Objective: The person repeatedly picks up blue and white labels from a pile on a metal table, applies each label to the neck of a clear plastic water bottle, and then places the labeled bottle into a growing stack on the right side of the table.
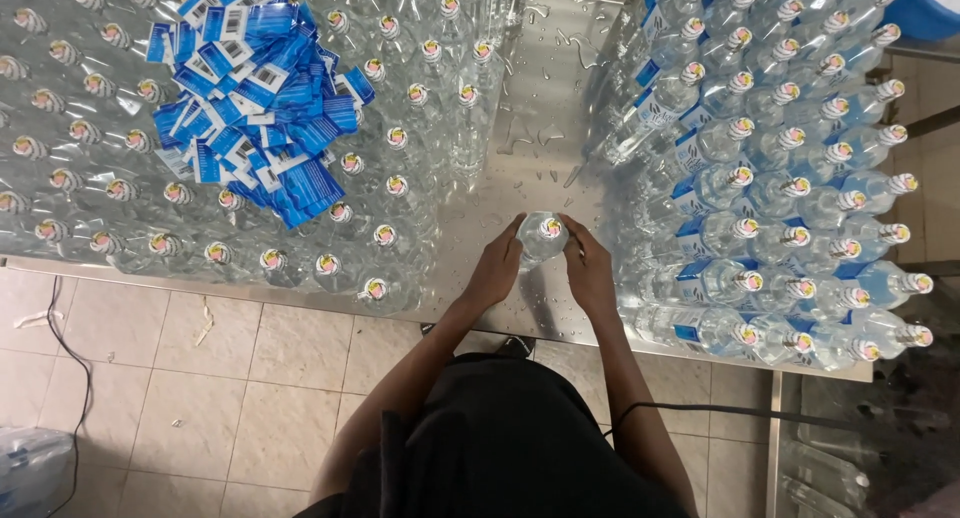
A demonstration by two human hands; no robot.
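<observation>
While both arms reach forward, the left hand (497,270) and right hand (588,270) flank one clear bottle (541,236). Their fingers (508,240) curl closed around it, above the wet tabletop (520,128).

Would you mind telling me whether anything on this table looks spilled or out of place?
Yes: water droplets lie scattered on the bare metal table, and loose blue labels are heaped untidily on the upright bottles' caps.

Bottle (541,236) body mostly hidden by both hands; fingers' far side unseen. Label pile (255,93) print too small. Bottle rows (790,158) cut off at edges.
</observation>
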